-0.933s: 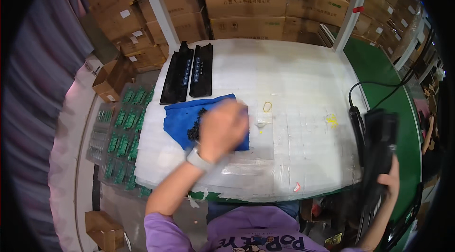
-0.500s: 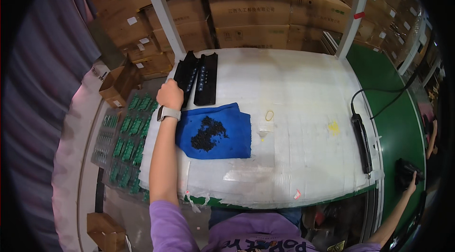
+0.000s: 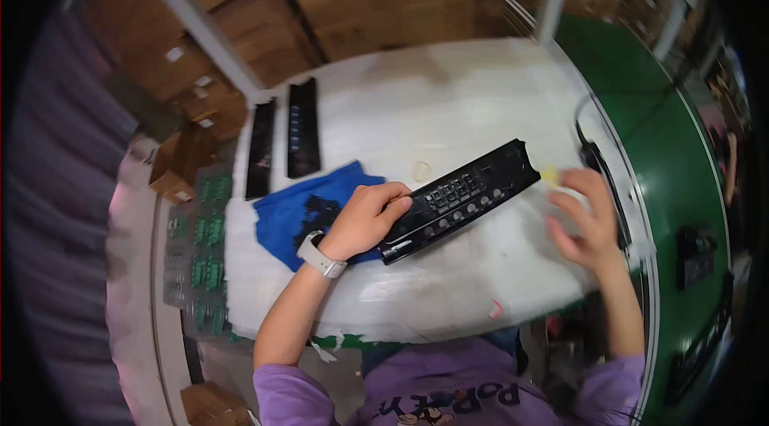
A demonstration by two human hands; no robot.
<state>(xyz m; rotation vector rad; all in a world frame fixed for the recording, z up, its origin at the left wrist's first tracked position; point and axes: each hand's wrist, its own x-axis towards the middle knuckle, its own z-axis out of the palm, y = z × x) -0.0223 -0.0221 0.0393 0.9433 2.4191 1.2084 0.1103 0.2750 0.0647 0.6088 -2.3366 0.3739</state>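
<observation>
My left hand [image 3: 367,218], with a white watch on the wrist, grips one end of a long black plastic panel [image 3: 465,196] that lies slanted across the white table [image 3: 448,105]. The panel's other end points toward the upper right. My right hand [image 3: 587,218] hovers open just right of the panel, fingers spread, holding nothing. Under my left hand lies a blue cloth [image 3: 292,214] with dark small parts on it.
Two more black panels [image 3: 282,141] lie side by side at the table's far left. Trays of green circuit boards [image 3: 200,258] sit on the floor to the left. Cardboard boxes [image 3: 336,1] are stacked behind. A green conveyor [image 3: 689,185] and black cable run along the right.
My left hand reached to the black panels at far left, took one, and brought it to the table's middle. My right hand came up from the lower right to the table.
</observation>
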